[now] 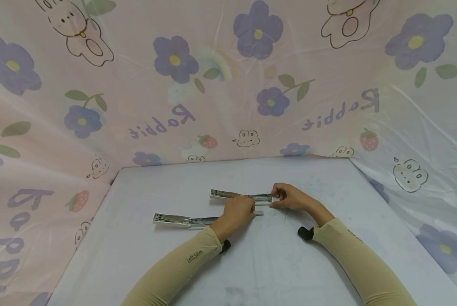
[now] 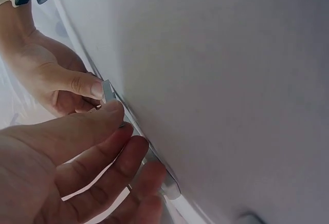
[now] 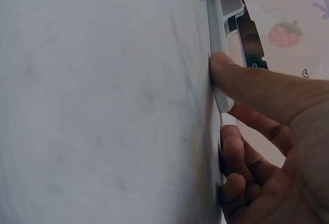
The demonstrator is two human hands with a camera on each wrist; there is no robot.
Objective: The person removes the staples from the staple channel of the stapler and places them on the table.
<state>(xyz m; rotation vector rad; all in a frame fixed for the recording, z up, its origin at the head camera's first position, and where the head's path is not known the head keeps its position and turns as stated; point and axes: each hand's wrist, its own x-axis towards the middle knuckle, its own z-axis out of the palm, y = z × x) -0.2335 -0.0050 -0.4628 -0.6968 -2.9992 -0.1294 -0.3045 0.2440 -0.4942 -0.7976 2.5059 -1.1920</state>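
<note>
Two white staplers lie opened out flat on the table, their metal insides showing. At the farther stapler [image 1: 221, 194], my right hand [image 1: 292, 197] grips the right end of its base between thumb and fingers; the right wrist view shows the thumb [image 3: 244, 77] on the white base edge. A short silvery strip of staples [image 2: 108, 91] is pinched between the thumb and fingers of my left hand [image 1: 239, 211], close beside that base. The nearer stapler [image 1: 171, 219] lies to the left, its right end hidden behind my left hand and forearm.
The white table [image 1: 282, 263] runs back to a patterned cloth curtain [image 1: 228, 97] that hangs at the rear and both sides. Black wrist-camera mounts [image 1: 305, 233] sit beneath both wrists, low over the tabletop.
</note>
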